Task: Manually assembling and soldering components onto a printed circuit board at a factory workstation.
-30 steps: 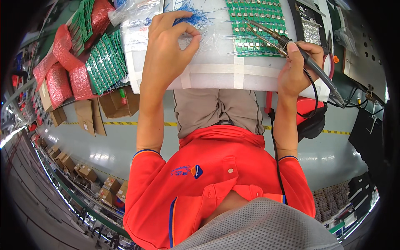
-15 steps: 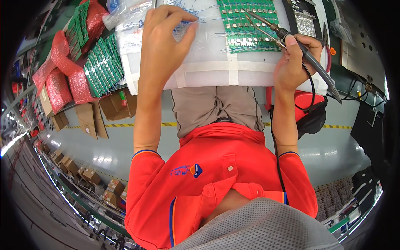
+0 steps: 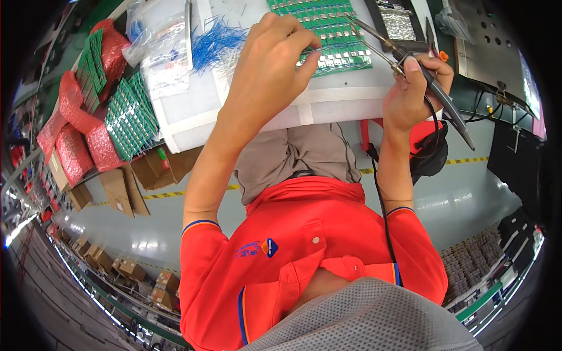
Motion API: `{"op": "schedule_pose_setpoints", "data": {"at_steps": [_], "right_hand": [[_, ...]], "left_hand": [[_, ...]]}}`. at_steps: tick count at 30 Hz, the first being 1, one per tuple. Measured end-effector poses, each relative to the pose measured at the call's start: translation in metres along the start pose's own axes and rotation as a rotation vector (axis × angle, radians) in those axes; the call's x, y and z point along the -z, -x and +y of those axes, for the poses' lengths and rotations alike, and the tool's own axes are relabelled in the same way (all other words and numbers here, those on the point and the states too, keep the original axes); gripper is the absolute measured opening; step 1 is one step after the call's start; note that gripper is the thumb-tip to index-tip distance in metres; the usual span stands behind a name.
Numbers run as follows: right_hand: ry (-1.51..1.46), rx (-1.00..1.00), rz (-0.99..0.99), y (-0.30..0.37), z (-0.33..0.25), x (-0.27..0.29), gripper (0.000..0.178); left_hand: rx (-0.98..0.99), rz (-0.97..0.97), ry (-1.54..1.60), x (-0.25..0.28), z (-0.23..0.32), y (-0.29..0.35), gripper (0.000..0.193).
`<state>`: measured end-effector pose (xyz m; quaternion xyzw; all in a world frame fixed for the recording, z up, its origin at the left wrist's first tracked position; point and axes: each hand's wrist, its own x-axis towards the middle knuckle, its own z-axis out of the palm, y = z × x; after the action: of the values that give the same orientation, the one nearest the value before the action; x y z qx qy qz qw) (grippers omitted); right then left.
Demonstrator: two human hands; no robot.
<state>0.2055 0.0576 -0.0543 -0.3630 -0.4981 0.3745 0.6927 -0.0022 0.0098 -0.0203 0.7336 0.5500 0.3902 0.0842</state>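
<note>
Right grip [image 3: 407, 102]: closed round one soldering iron [image 3: 451, 109]. Left grip [image 3: 272, 64]: near-pinched, contents unclear. One blue wire heap [image 3: 215, 44].

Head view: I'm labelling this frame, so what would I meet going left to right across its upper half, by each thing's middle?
Red bubble wrap, leaning green board stack, blue wires, left hand, green circuit boards, right hand, perforated metal panel.
</note>
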Motion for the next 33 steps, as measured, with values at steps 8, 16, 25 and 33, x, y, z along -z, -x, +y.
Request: {"op": "schedule_pose_setpoints", "data": {"at_steps": [8,16,25,33], "right_hand": [[-0.023,-0.052,0.014,-0.005,0.003,0.028,0.019],[0.008,0.089,0.097,-0.002,0.012,0.032,0.019],[0.047,-0.024,0.095,-0.006,0.008,0.029,0.018],[0.364,0.073,0.065,-0.001,0.005,0.025,0.015]], "left_hand": [[-0.428,0.177,-0.054,-0.028,-0.001,-0.032,0.009],[-0.412,0.163,-0.085,-0.047,-0.004,-0.029,0.007],[-0.075,-0.128,-0.013,-0.040,0.012,-0.037,0.005],[-0.074,-0.068,-0.048,-0.046,-0.009,-0.023,0.004]]}}
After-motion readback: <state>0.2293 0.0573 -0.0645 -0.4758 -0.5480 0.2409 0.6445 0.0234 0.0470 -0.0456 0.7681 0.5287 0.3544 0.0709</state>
